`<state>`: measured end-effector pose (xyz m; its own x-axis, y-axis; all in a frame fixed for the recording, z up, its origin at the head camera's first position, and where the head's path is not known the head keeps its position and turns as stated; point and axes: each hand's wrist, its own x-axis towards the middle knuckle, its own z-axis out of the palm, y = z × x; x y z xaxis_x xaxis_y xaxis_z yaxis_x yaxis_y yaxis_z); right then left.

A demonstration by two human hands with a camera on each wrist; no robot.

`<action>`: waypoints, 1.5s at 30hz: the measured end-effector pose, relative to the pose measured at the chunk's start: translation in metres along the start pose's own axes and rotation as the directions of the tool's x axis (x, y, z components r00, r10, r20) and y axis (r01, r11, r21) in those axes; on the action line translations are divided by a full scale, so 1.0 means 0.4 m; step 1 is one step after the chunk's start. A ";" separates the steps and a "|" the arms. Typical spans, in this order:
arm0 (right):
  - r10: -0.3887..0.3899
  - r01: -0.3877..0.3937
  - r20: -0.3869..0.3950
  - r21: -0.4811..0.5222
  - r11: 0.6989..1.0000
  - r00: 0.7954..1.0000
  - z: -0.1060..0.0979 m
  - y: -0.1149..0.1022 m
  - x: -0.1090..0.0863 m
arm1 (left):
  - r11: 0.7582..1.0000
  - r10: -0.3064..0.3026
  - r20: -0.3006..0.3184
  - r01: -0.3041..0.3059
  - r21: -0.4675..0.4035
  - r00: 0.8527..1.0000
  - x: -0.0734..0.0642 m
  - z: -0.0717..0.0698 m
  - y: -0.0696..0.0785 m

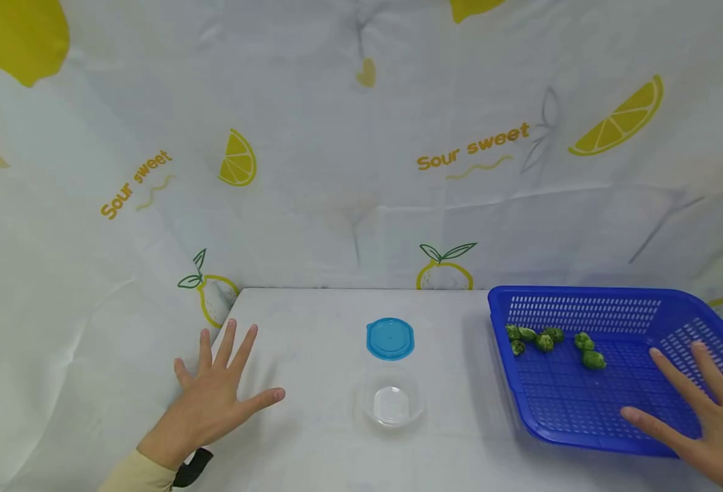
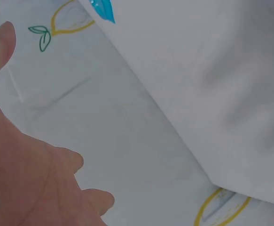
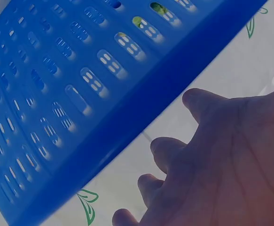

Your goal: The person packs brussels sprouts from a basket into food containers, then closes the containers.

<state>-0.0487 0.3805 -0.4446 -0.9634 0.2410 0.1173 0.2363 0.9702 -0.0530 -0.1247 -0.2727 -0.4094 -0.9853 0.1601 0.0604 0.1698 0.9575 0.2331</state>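
My left hand [image 1: 214,400] hovers over the left edge of the white table, fingers spread and holding nothing. At the right, my right hand [image 1: 721,427] is spread above the near right part of a blue plastic basket [image 1: 509,389], also holding nothing. Several small green Brussels sprout-like heads [image 1: 544,342] lie in the basket's left half. A clear round bowl [image 1: 392,403] stands near the table's middle, with a blue lid [image 1: 390,339] lying flat just behind it. In the right wrist view, the basket's slotted wall [image 3: 113,94] rises beside my fingers.
A white table [image 1: 312,355] carries these things. Behind it and along its left side hangs a white cloth [image 1: 312,171] printed with lemons and lettering. The basket takes up the table's right side. A black strap [image 1: 193,468] is on my left wrist.
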 end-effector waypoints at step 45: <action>-0.485 0.370 0.286 0.373 0.851 0.826 -0.065 0.033 0.322 | 0.471 0.423 0.454 0.238 -0.850 0.784 0.229 0.237 0.220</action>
<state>-0.1666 0.4251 -0.4045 -0.9469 -0.2782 -0.1611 -0.2030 0.9060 -0.3713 -0.2019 -0.1511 -0.4756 -0.7104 0.6392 -0.2947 -0.1370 0.2851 0.9487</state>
